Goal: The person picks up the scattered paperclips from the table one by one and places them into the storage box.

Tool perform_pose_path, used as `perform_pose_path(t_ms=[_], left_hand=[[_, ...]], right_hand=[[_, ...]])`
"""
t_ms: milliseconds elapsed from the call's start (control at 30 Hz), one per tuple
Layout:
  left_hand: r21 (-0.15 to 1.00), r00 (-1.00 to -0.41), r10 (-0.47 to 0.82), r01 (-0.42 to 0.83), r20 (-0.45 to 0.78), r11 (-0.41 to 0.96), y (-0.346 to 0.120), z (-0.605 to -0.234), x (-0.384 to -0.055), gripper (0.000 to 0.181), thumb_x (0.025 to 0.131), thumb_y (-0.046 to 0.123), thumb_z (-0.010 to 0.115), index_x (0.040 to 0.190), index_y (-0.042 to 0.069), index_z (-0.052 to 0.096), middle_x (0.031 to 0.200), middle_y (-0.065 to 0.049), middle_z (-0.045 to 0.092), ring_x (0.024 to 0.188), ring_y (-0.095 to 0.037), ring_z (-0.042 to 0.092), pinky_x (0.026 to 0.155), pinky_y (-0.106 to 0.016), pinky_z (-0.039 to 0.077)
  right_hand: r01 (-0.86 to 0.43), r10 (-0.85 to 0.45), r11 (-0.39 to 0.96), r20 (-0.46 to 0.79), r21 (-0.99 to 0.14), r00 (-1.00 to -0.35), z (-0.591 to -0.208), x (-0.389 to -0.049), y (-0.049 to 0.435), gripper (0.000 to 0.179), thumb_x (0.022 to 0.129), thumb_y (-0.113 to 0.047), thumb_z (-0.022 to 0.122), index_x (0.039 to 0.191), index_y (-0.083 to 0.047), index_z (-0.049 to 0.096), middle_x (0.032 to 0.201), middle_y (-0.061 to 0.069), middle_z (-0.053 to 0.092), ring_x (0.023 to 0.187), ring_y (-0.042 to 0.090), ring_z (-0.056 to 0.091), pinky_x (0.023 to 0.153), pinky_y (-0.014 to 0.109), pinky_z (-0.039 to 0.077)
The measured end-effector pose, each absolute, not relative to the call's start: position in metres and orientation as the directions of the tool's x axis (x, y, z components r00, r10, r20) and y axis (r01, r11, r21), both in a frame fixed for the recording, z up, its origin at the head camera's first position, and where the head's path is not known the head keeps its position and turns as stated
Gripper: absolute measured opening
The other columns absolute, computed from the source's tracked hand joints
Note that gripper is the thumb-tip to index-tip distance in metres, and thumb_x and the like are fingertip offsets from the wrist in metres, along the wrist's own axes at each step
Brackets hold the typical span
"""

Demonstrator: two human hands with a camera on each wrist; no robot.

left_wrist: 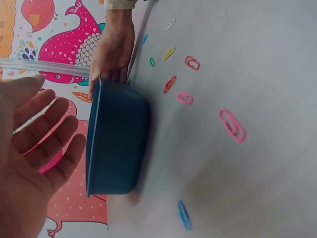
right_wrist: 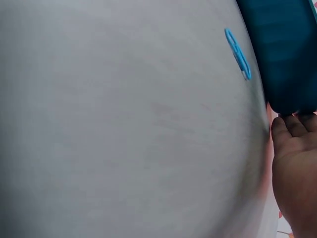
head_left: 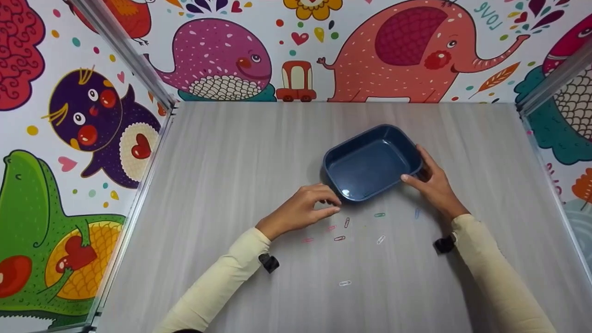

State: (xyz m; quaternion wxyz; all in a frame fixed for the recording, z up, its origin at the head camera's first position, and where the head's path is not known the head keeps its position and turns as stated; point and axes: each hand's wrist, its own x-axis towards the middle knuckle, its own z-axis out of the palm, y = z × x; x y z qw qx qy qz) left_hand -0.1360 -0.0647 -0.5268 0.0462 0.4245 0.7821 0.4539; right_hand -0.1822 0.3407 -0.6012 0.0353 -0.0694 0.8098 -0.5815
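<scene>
Your right hand (head_left: 434, 187) pinches the blue tray (head_left: 372, 162) at one end, thumb and fingers astride its corner, probably to steady it; your left hand (head_left: 299, 207), fingers loosely bent, holds nothing just beside the opposite end, so the tray lies between both, with paper clips (left_wrist: 232, 126) on the table (head_left: 231, 162) mostly between your wrists, seemingly within the left's easy reach

Blue tray (head_left: 372, 166); scattered paperclips (left_wrist: 184, 215) nearby
</scene>
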Motion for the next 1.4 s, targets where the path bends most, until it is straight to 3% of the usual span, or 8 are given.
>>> perform_pose_path(t_ms=[200, 467, 700, 800, 933, 1400], left_hand=[[0.784, -0.665, 0.681, 0.582, 0.307, 0.216, -0.075, -0.538, -0.128, 0.014, 0.107, 0.015, 0.076, 0.113, 0.005, 0.081, 0.108, -0.006, 0.078, 0.099, -0.027, 0.072, 0.087, -0.049, 0.06], [0.815, -0.722, 0.637, 0.523, 0.269, 0.249, -0.088, -0.558, -0.117, 0.013, 0.105, 0.013, 0.078, 0.11, 0.001, 0.082, 0.106, -0.006, 0.079, 0.097, -0.019, 0.071, 0.086, -0.045, 0.062], [0.836, -0.776, 0.595, 0.457, 0.208, 0.304, -0.099, -0.575, -0.11, 0.014, 0.104, 0.011, 0.079, 0.109, -0.001, 0.082, 0.106, -0.007, 0.08, 0.097, -0.02, 0.071, 0.087, -0.04, 0.06], [0.837, -0.794, 0.576, 0.44, 0.193, 0.326, -0.103, -0.581, -0.107, 0.013, 0.104, 0.011, 0.079, 0.109, 0.0, 0.082, 0.105, -0.006, 0.08, 0.096, -0.018, 0.071, 0.086, -0.036, 0.059], [0.844, -0.82, 0.541, 0.417, 0.188, 0.338, -0.109, -0.586, -0.105, 0.012, 0.103, 0.012, 0.079, 0.109, 0.002, 0.083, 0.104, -0.003, 0.079, 0.096, -0.015, 0.071, 0.086, -0.032, 0.058], [0.83, -0.875, 0.387, 0.431, 0.29, 0.354, -0.132, -0.602, -0.1, 0.011, 0.1, 0.009, 0.082, 0.11, 0.003, 0.084, 0.109, -0.002, 0.08, 0.102, -0.022, 0.073, 0.089, -0.033, 0.059]], right_hand=[[-0.083, -0.155, 0.33, 0.033, -0.94, -0.987, -0.599, -0.182, 0.339, 0.098, 0.102, -0.014, 0.081, 0.178, -0.023, 0.019, 0.183, 0.009, 0.019, 0.166, 0.038, 0.024, 0.113, 0.006, 0.031], [-0.075, -0.146, 0.323, 0.028, -0.944, -0.989, -0.598, -0.183, 0.339, 0.1, 0.101, -0.013, 0.083, 0.178, -0.023, 0.019, 0.183, 0.008, 0.02, 0.166, 0.037, 0.026, 0.116, 0.01, 0.032], [-0.057, -0.13, 0.341, 0.014, -0.938, -0.991, -0.599, -0.183, 0.339, 0.1, 0.1, -0.016, 0.084, 0.178, -0.026, 0.02, 0.183, 0.007, 0.02, 0.166, 0.037, 0.027, 0.131, 0.044, 0.029], [-0.064, -0.132, 0.334, 0.021, -0.94, -0.991, -0.599, -0.183, 0.339, 0.1, 0.101, -0.015, 0.083, 0.178, -0.025, 0.021, 0.183, 0.008, 0.021, 0.165, 0.038, 0.027, 0.129, 0.032, 0.031], [-0.071, -0.146, 0.301, 0.027, -0.951, -0.989, -0.6, -0.183, 0.34, 0.099, 0.101, -0.011, 0.081, 0.178, -0.022, 0.019, 0.183, 0.011, 0.02, 0.166, 0.039, 0.026, 0.116, 0.01, 0.033], [-0.07, -0.137, 0.306, 0.029, -0.949, -0.99, -0.601, -0.181, 0.34, 0.099, 0.101, -0.012, 0.082, 0.178, -0.021, 0.019, 0.182, 0.012, 0.022, 0.165, 0.04, 0.028, 0.115, 0.01, 0.034]])
